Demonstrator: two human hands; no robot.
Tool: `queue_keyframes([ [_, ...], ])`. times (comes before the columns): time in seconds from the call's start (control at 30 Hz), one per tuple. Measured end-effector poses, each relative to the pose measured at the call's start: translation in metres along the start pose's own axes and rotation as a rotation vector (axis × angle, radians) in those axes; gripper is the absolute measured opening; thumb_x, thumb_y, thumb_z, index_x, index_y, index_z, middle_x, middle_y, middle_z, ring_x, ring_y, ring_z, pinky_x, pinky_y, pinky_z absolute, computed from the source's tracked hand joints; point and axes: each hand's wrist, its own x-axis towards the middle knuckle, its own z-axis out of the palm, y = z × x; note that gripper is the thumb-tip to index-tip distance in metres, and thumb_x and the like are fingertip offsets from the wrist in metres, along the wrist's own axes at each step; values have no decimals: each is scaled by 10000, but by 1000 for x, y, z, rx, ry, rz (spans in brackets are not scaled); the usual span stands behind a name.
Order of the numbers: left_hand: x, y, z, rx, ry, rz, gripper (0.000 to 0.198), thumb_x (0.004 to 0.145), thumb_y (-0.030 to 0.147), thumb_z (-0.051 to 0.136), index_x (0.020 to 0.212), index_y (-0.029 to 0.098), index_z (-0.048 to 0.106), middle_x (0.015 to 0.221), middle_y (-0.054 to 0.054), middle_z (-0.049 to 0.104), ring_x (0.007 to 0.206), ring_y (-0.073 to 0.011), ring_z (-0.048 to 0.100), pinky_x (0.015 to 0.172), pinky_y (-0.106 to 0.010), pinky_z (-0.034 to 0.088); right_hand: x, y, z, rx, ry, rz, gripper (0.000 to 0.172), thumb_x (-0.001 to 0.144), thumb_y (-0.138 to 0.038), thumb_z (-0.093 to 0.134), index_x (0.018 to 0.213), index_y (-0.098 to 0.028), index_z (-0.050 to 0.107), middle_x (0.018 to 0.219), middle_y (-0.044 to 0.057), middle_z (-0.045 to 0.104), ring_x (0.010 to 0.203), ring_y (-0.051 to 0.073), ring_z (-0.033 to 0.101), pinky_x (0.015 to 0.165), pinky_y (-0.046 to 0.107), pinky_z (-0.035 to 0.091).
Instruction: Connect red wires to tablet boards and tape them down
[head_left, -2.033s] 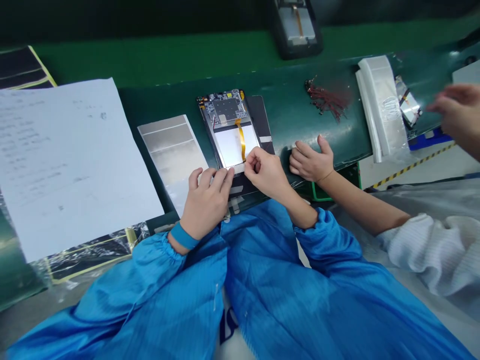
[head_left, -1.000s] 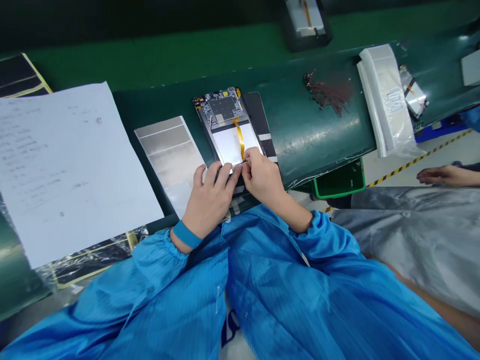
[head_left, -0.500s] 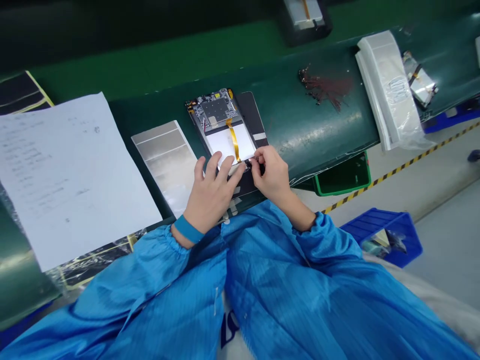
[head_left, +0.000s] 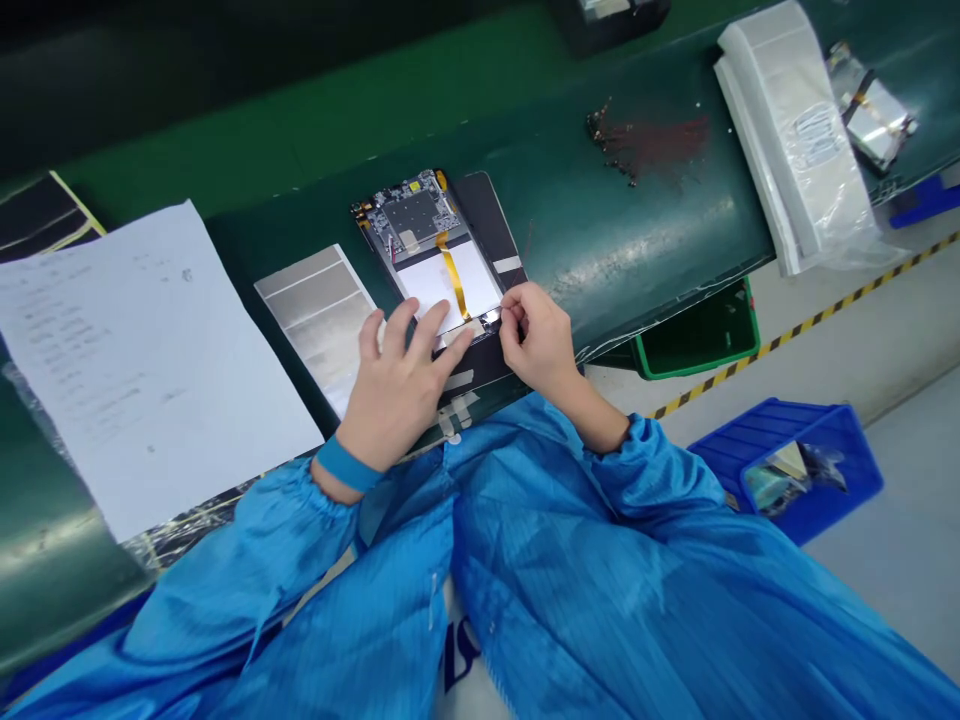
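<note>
Off to the right has gone the right hand [head_left: 538, 335], drawn out since a second ago to the lower right corner of the opened device [head_left: 427, 255], uncovering the foot of its one orange ribbon [head_left: 453, 275]. Thumb and forefinger press together there; I can't tell whether anything thin is between them. Spread over the device's lower left is the left hand [head_left: 397, 385], its fingers hiding that corner. Under the device lies one dark plate [head_left: 489, 218], by the counter's [head_left: 645, 250] front edge. To the left are one silvery sheet [head_left: 311, 305] and one written paper [head_left: 150, 370], too blurred to read. Rightward come reddish wires [head_left: 652, 145], too tangled to count, one stack of bags [head_left: 787, 130] and one silvery module [head_left: 876, 115]. Beyond the back edge, a black case [head_left: 626, 25] is cut off.
</note>
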Motion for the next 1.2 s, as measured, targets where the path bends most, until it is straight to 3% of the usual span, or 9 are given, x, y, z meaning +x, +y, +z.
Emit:
queue_keyframes([
  [0.17, 14, 7, 2, 3, -16, 60, 484, 1035, 120, 466, 1475, 293, 571, 1645, -106, 452, 1554, -385, 341, 1219, -716, 293, 2, -2, 0, 26, 3, 37, 107, 917, -136, 459, 889, -236, 484, 860, 24, 577, 796, 162, 546, 766, 303, 439],
  [0.3, -7, -5, -11, 19, -59, 43, 561, 1029, 74, 400, 1503, 343, 532, 1643, -55, 445, 1552, -361, 320, 1224, -718, 286, 0, 1, -10, 105, 14, 66, 81, 931, -170, 482, 889, -233, 510, 788, -10, 535, 695, 133, 498, 676, 278, 419],
  [0.43, -31, -20, -18, 7, 39, -165, 588, 931, 12, 436, 1396, 299, 652, 1605, -98, 461, 1506, -399, 352, 1187, -695, 315, -8, 7, -29, 135, 103, 60, 86, 955, -200, 485, 931, -222, 565, 797, -12, 552, 664, 125, 488, 639, 267, 415],
  [0.53, -35, -17, -9, -60, 77, -349, 525, 913, 95, 485, 1395, 190, 669, 1457, -201, 536, 1355, -418, 478, 1114, -649, 404, -15, 5, -33, -101, 55, 55, 157, 950, -194, 488, 1001, -201, 637, 913, 55, 625, 839, 192, 571, 759, 323, 474],
  [0.63, -28, -5, 6, -208, -7, -392, 575, 954, 225, 469, 1498, 64, 560, 1293, -226, 587, 1205, -383, 545, 1078, -577, 472, -19, -6, -26, -336, -77, 83, 275, 956, -234, 509, 1159, -158, 678, 1095, 142, 653, 1069, 295, 575, 869, 406, 505],
  [0.8, -19, 1, 19, -461, -102, -488, 681, 930, 323, 507, 1554, 54, 484, 1182, -165, 607, 1073, -307, 601, 1021, -466, 526, -21, -17, -16, -354, -145, 107, 420, 965, -245, 475, 1321, -103, 646, 1193, 179, 648, 1120, 318, 581, 930, 443, 521],
  [0.97, -4, -23, 12, -592, -91, -594, 512, 956, 423, 482, 1306, 116, 695, 973, -92, 690, 854, -239, 634, 849, -369, 523, -11, -12, -19, -260, -168, 159, 319, 954, -238, 493, 1187, -153, 694, 1091, 129, 678, 1025, 275, 622, 884, 395, 512],
  [1.07, 15, -40, 10, -567, -34, -658, 502, 957, 406, 459, 1287, 105, 689, 914, -84, 710, 831, -244, 641, 819, -361, 503, -7, -12, -15, -230, -167, 162, 258, 953, -236, 506, 1102, -168, 705, 1046, 113, 686, 1011, 268, 627, 880, 385, 500],
  [1.2, 26, -42, 12, -445, 34, -588, 472, 915, 400, 469, 1174, 99, 724, 841, -87, 644, 807, -260, 621, 796, -375, 493, -13, -9, -8, -179, -103, 167, 221, 942, -208, 500, 1028, -183, 702, 997, 92, 688, 963, 241, 629, 877, 358, 497],
])
